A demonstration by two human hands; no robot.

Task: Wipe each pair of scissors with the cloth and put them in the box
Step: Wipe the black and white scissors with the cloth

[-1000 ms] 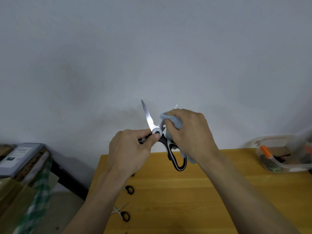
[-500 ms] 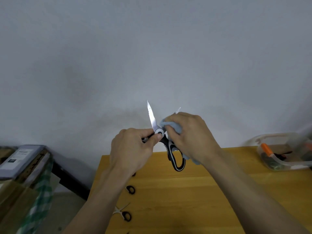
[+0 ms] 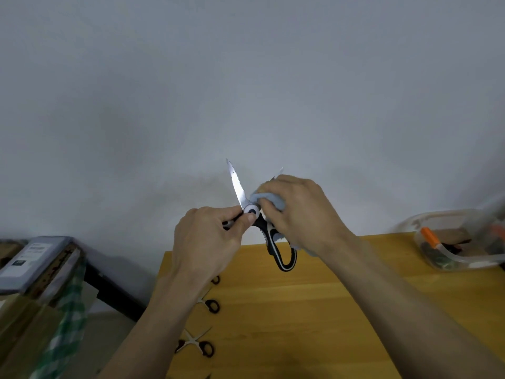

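The left hand (image 3: 207,242) grips one handle of the big kitchen scissors (image 3: 262,222), thumb near the pivot. They are held open in the air above the far left corner of the wooden table (image 3: 314,310). The right hand (image 3: 297,212) pinches the pale blue cloth (image 3: 269,199) around the second blade and hides most of it. Near the left edge lie small black-handled scissors (image 3: 198,344), and more of them are partly covered by the left forearm. The clear plastic box (image 3: 459,239) stands at the far right corner and already holds some things.
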